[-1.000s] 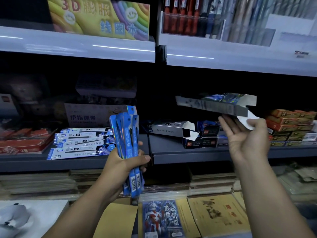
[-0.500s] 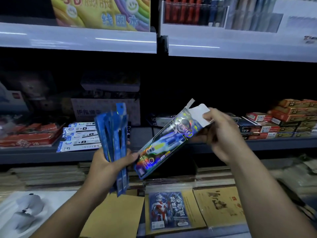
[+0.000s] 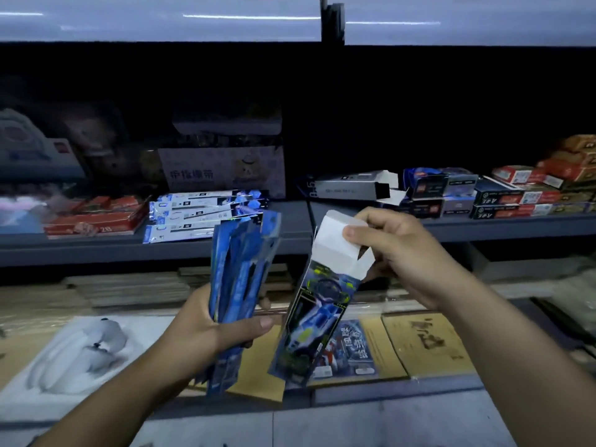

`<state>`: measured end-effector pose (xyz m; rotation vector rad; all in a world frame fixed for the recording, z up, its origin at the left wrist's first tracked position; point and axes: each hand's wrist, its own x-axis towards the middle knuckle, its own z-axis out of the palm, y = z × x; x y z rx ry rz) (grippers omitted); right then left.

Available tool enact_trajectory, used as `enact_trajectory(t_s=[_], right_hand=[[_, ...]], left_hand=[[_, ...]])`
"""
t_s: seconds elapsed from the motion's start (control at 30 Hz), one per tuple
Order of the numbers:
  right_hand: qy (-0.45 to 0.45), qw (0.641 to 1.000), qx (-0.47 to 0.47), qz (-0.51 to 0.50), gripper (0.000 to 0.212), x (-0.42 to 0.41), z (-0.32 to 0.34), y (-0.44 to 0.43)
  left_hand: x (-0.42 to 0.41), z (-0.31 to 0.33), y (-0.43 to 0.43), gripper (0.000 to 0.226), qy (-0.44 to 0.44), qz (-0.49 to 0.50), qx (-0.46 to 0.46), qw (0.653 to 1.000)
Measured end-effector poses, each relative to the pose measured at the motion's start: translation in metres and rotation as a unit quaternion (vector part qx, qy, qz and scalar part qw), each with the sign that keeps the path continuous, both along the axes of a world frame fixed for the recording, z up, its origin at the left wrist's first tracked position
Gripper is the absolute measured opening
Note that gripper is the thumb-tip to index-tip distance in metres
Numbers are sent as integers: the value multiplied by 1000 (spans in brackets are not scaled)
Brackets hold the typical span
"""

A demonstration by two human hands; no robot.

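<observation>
My left hand (image 3: 206,330) grips a bundle of long blue packets (image 3: 240,275), held upright in front of the shelf. My right hand (image 3: 400,253) pinches the white open flap at the top of a long colourful carton (image 3: 314,317). The carton hangs almost upright, its lower end tilted slightly to the left, right beside the blue packets. Its inside is hidden from me.
The middle shelf (image 3: 290,240) carries flat pen packets (image 3: 193,214), red boxes (image 3: 93,217), an open grey carton (image 3: 351,188) and stacked small boxes (image 3: 496,195). Below lie notebooks (image 3: 425,343), a card pack (image 3: 351,350) and a white toy picture (image 3: 77,353).
My right hand took the carton off the shelf and swung it from level to nearly upright beside the blue packets. The view dropped lower. My left hand kept its grip.
</observation>
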<state>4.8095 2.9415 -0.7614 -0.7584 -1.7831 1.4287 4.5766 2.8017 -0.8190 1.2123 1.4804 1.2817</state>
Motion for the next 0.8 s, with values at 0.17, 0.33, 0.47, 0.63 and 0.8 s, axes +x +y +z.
enact_trajectory(t_s=[0.17,0.33,0.47,0.63,0.8], right_hand=[[-28,999,20,41,16,-3,-16,-30],[-42,998,51,19,19,-13,-27,-44],[-39,998,45,-5,20,-17,-32,-46],[19,999,38,-31,8,-23,-32,-49],[63,998,11,-15,11,-31,-28,-51]], left_hand=[[22,-12,-22,57,43,12,-10,999],[32,-12,-27,69,18,10,3,1000],[32,-16,-20,67,21,-6,-6,1000],[19,-12,-11,42,26,-46,-6,999],[14,-8,-10,42,23,-124,-37,991]])
